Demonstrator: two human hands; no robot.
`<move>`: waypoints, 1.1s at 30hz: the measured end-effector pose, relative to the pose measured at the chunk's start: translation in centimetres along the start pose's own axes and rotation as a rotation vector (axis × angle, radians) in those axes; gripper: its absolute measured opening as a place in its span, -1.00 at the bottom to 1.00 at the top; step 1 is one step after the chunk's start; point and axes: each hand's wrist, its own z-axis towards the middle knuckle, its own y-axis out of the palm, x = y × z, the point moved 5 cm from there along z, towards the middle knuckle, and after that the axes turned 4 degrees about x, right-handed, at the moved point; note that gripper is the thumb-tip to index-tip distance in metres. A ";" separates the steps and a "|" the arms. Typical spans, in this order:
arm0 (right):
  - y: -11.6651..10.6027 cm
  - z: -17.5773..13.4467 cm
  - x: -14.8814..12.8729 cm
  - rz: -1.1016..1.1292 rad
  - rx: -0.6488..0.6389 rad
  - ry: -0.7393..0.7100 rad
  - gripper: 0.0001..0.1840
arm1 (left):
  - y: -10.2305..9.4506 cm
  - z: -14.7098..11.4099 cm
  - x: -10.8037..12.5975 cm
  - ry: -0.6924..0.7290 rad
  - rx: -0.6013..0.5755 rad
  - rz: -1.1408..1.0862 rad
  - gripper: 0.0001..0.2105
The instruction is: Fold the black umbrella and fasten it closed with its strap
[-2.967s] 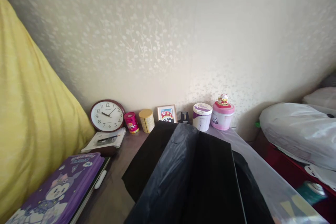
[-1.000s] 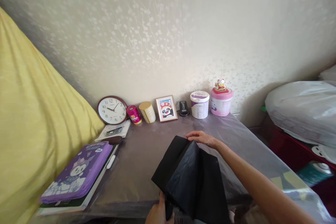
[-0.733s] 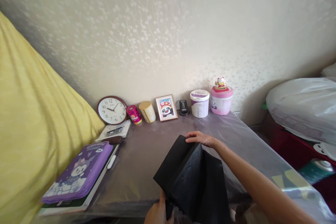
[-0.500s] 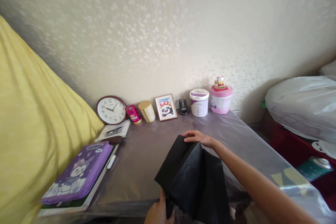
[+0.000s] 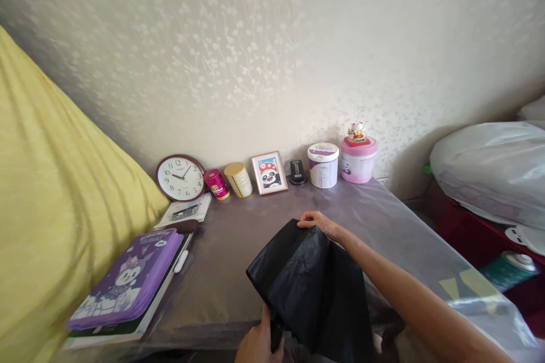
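A black folding umbrella point(image 5: 306, 283), its fabric loose and hanging in wide folds, is held over the near edge of the table. Its dark handle is wrapped by the fingers of my left hand point(image 5: 258, 343) at the bottom of the view. My right hand point(image 5: 319, 222) reaches across from the right and pinches the top edge of the cloth. The lower part of the fabric runs out of view.
A table point(image 5: 230, 249) under clear plastic bears a clock point(image 5: 180, 177), a picture frame point(image 5: 269, 173), a white tub point(image 5: 323, 165) and a pink tub point(image 5: 358, 161) along the wall. A purple case point(image 5: 128, 283) lies on books at left. A plastic bag point(image 5: 489, 170) bulges at right.
The fabric's left panel has bulged and rounded, its lower left corner shifting slightly left. Both hands keep their hold in nearly the same places.
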 end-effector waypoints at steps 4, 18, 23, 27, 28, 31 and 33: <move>0.1 0.3 0.9 -0.095 0.069 0.026 -0.65 | 0.0 0.0 -0.1 -0.016 0.025 0.029 -0.34; 0.6 -1.8 -1.7 -0.039 -0.104 -0.035 -0.62 | -0.7 -0.7 -1.1 0.088 0.114 -0.704 -0.28; 1.1 -2.2 -2.3 0.190 -0.284 -0.050 -0.58 | -2.7 -0.9 -0.5 0.174 0.375 -0.419 -0.51; 0.9 -2.0 -2.4 0.237 -0.312 -0.101 -0.63 | -3.0 -1.2 1.0 0.255 0.454 -0.314 -0.57; 0.8 -2.0 -2.4 0.226 -0.317 -0.114 -0.63 | -3.0 -1.3 1.3 0.271 0.463 -0.317 -0.57; 0.4 -1.9 -2.7 0.188 -0.303 -0.150 -0.54 | -3.0 -1.4 2.2 0.326 0.500 -0.335 -0.54; 0.0 -1.9 -2.8 0.167 -0.299 -0.154 -0.45 | -3.1 -1.5 2.8 0.388 0.507 -0.353 -0.54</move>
